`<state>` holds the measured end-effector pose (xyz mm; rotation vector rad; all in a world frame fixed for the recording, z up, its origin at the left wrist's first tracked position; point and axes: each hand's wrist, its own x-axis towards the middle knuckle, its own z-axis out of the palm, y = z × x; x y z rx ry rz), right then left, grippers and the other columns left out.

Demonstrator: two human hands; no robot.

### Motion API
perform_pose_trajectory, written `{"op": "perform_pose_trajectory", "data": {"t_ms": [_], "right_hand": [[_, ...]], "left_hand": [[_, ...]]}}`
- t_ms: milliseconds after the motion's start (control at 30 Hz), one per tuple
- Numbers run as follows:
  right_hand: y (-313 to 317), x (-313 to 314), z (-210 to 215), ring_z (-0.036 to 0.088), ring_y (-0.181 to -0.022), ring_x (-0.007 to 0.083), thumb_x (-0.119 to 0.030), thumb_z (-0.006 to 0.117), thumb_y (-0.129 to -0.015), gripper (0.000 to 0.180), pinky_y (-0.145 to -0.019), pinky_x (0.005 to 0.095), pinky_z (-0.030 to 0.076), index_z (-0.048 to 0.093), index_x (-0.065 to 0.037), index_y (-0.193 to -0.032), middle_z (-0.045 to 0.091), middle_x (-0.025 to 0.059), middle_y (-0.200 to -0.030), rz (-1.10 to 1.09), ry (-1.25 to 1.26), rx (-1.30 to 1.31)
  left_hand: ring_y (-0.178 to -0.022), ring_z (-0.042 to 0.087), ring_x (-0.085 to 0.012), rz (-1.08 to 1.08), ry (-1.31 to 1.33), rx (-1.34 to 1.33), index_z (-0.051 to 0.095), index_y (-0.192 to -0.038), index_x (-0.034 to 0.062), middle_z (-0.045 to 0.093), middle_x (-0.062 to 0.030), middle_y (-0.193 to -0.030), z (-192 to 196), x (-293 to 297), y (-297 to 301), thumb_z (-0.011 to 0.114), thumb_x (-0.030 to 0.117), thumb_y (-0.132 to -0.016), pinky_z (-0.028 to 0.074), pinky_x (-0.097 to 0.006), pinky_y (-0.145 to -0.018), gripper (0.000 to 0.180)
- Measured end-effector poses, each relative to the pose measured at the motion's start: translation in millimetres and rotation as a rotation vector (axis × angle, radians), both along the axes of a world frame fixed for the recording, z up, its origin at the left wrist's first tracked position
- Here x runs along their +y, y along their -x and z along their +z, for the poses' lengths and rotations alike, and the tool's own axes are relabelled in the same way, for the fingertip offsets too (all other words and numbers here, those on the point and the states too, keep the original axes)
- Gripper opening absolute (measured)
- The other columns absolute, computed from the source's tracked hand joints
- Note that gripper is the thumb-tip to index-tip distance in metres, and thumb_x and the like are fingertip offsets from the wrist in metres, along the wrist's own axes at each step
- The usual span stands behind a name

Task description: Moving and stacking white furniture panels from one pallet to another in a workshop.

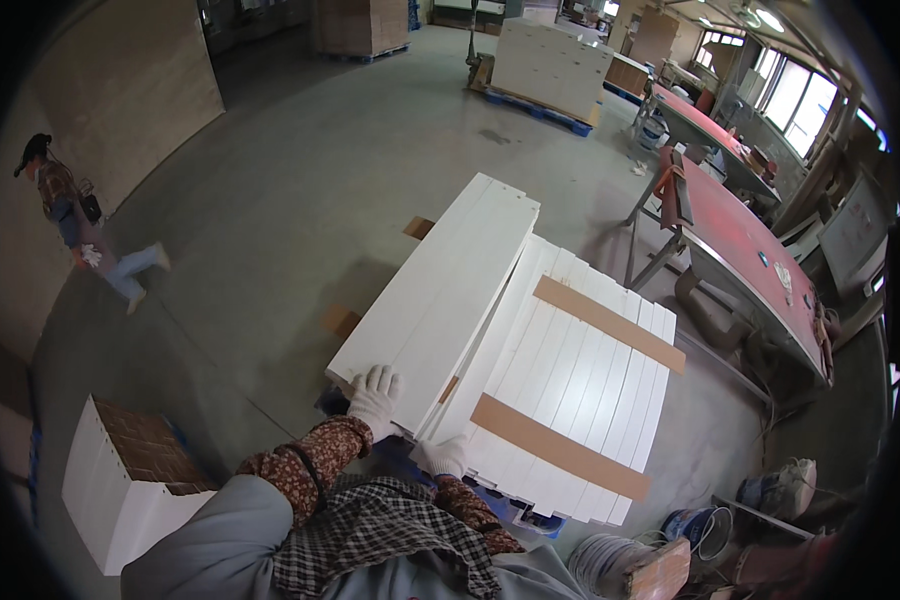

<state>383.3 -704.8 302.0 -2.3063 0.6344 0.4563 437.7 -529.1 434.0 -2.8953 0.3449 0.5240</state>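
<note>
White panels, a small batch of long painted boards, lie tilted on top of the larger stack of white boards. Long axis runs from the near end at the person's chest, up and away to the right, toward the red workbench. Near end overhangs the stack's front-left corner; far end sits high over the stack's back edge.

Left hand, white work glove, lies flat with fingers spread on the top face at the near-left corner: pressing or steadying, not wrapped round. Right hand, also gloved, is lower, at the near end's right-hand edge where the batch meets the stack. Looks like fingers curl under the edge, but the boards hide them, so can't confirm a closed grip.

Both hands are at the same short end, so the whole length extends away from the grip. Left hand is higher and further out.

Two brown cardboard strips cross the stack. Pallet below, buckets lower right, another person walking far left.
</note>
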Motion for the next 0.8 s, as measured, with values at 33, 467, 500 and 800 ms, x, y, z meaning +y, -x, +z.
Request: {"op": "perform_pose_trajectory", "data": {"t_ms": [33, 467, 500, 800], "right_hand": [[-2, -2, -4, 0.066, -0.104, 0.043, -0.043, 0.079, -0.067, 0.081, -0.09, 0.0481, 0.053, 0.046, 0.008, -0.121, 0.066, 0.0299, -0.106, -0.002, 0.002, 0.005], [36, -61, 23, 0.065, -0.104, 0.0401, -0.023, 0.078, -0.066, 0.074, -0.091, 0.0465, 0.052, 0.046, 0.0, -0.129, 0.066, 0.0239, -0.112, -0.329, -0.049, -0.194], [36, -62, 20, 0.065, -0.105, 0.0401, -0.023, 0.078, -0.066, 0.075, -0.091, 0.0463, 0.052, 0.046, 0.0, -0.129, 0.065, 0.024, -0.112, -0.335, -0.027, -0.198], [-6, -22, 9, 0.06, -0.111, 0.0434, -0.027, 0.075, -0.068, 0.079, -0.096, 0.047, 0.049, 0.043, 0.003, -0.133, 0.06, 0.0281, -0.118, -0.151, -0.114, -0.187]], "left_hand": [[-0.149, 0.019, -0.0382, -0.002, 0.002, 0.005, 0.023, -0.153, 0.0012, 0.024, -0.0226, -0.159, 1, -3, -2, 0.078, 0.064, -0.07, 0.021, -0.056, -0.115, 0.118], [-0.149, 0.018, -0.0381, -0.021, 0.015, -0.017, 0.024, -0.154, 0.0012, 0.023, -0.0232, -0.16, 5, 4, -3, 0.075, 0.066, -0.071, 0.019, -0.056, -0.117, 0.116], [-0.149, 0.018, -0.0381, -0.02, 0.015, -0.013, 0.024, -0.154, 0.0012, 0.023, -0.0232, -0.16, 5, 4, -3, 0.075, 0.066, -0.071, 0.019, -0.056, -0.117, 0.116], [-0.15, 0.017, -0.0373, 0.017, -0.021, 0.028, 0.023, -0.154, 0.0017, 0.022, -0.0227, -0.161, 5, 2, -3, 0.075, 0.067, -0.072, 0.018, -0.055, -0.117, 0.116]]}}
